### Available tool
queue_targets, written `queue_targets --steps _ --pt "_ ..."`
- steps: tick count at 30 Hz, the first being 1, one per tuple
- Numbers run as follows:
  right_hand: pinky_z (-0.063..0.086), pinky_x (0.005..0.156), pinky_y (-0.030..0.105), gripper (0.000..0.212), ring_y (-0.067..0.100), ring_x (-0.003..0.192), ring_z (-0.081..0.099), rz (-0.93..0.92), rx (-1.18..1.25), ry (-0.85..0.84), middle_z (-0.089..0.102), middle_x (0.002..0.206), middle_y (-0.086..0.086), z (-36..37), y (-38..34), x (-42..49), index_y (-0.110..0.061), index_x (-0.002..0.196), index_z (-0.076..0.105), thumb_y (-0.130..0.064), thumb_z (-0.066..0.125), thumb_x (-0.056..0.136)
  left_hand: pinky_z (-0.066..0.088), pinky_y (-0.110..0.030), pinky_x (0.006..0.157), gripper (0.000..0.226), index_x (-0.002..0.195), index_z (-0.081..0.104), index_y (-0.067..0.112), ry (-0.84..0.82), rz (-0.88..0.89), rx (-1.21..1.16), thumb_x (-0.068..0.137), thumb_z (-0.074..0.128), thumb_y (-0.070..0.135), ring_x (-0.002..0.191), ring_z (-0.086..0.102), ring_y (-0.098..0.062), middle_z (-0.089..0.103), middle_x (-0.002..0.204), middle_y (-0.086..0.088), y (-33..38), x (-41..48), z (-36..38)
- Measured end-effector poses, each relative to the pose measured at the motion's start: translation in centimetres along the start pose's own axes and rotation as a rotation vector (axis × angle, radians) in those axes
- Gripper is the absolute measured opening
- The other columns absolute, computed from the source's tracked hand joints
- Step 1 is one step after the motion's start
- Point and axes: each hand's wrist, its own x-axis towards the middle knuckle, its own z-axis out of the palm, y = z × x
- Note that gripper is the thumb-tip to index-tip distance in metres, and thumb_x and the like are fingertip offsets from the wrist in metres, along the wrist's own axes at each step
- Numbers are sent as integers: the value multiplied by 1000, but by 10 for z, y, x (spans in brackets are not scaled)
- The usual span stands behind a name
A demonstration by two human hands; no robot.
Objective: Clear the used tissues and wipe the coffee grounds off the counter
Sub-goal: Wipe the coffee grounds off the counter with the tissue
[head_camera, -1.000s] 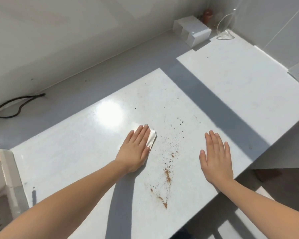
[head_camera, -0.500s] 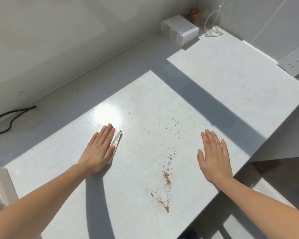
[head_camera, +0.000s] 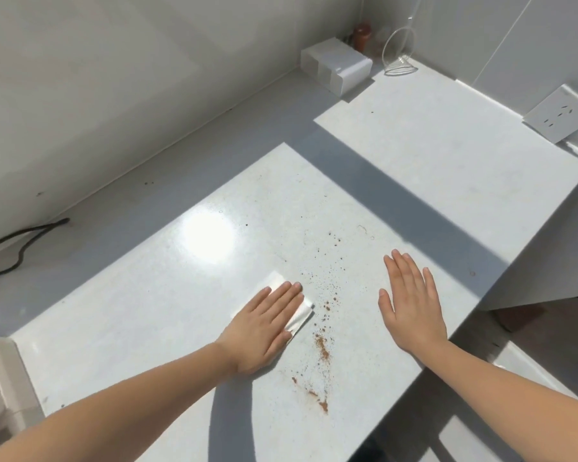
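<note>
A white counter (head_camera: 414,168) lies in sunlight and shadow. My left hand (head_camera: 264,325) presses flat, fingers straight, on a folded white tissue (head_camera: 300,315), whose edges show beyond the fingertips. Brown coffee grounds (head_camera: 321,348) run in a scattered streak just right of the tissue, from fine specks higher up to thicker clumps near the front edge. My right hand (head_camera: 409,301) rests flat on the counter to the right of the grounds, fingers straight, holding nothing.
A white box (head_camera: 336,70) stands at the back corner, with a brown jar (head_camera: 362,36) and a clear plastic stand (head_camera: 399,55) beside it. A wall socket (head_camera: 561,116) is at the right. A black cable (head_camera: 20,243) lies at the left. A beige appliance (head_camera: 0,388) sits at the lower left.
My left hand slid the tissue left, away from the grounds, then back right until it lies just beside the streak. My right hand stayed flat in place.
</note>
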Motion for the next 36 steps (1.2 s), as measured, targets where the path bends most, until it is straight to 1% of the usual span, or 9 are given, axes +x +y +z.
queue_targets --steps 2,5,7,11,17,20,25,30,36 --pt "5 121 43 65 16 148 5 -3 -3 3 13 161 2 0 1 1 -14 152 17 -40 13 93 -5 -33 119 61 151 -3 17 46 -24 48 99 11 44 148 -5 -15 -3 161 1 -39 -16 -7" --pt "5 121 43 64 15 148 4 -4 -2 5 12 161 2 2 2 0 -14 152 17 -40 14 94 -10 -27 118 66 149 -6 19 128 -434 -6 93 -1 53 146 -11 -10 -9 159 3 -106 -49 -20" --pt "5 121 43 63 15 148 5 -4 6 13 13 161 2 4 3 1 -14 152 19 -40 15 94 -9 -27 118 68 150 -5 19 131 -588 -58 91 0 52 145 -14 -6 -9 160 4 -116 -56 -19" --pt "5 120 43 62 15 148 5 -2 7 16 14 161 2 5 2 2 -14 152 19 -39 16 95 2 -40 119 65 151 12 12 261 -793 -99 93 11 42 148 -1 -17 3 161 -6 -112 -33 -16" --pt "4 120 43 62 16 148 4 -4 -23 5 11 161 2 3 1 0 -14 152 16 -38 16 96 0 -52 116 55 150 13 14 239 -936 -47 100 18 35 147 3 -22 6 161 -6 -156 18 -34" --pt "5 119 43 61 17 148 6 -3 -36 1 12 160 2 3 2 1 -13 152 17 -38 17 96 7 -51 116 55 151 10 12 225 -821 -95 100 21 31 147 7 -24 12 160 -7 -163 56 -49" --pt "7 118 44 61 18 148 8 -5 -34 -11 13 160 3 2 1 2 -13 152 19 -38 19 96 -9 -35 117 60 150 -8 21 55 -298 -11 97 3 46 143 -16 -6 -11 159 7 -145 120 -60" --pt "6 118 45 62 16 148 1 7 -18 -45 5 161 0 0 1 2 -15 152 14 -40 15 96 -10 -33 118 60 148 -13 27 -7 87 98 93 -1 49 146 -14 -9 -13 158 10 -121 152 -64" --pt "4 118 44 63 15 148 -5 13 -21 -66 0 161 -2 1 2 3 -17 153 9 -42 13 96 -7 -37 119 58 151 -7 22 -27 241 111 97 5 43 147 -10 -10 -7 160 8 -89 144 -54"
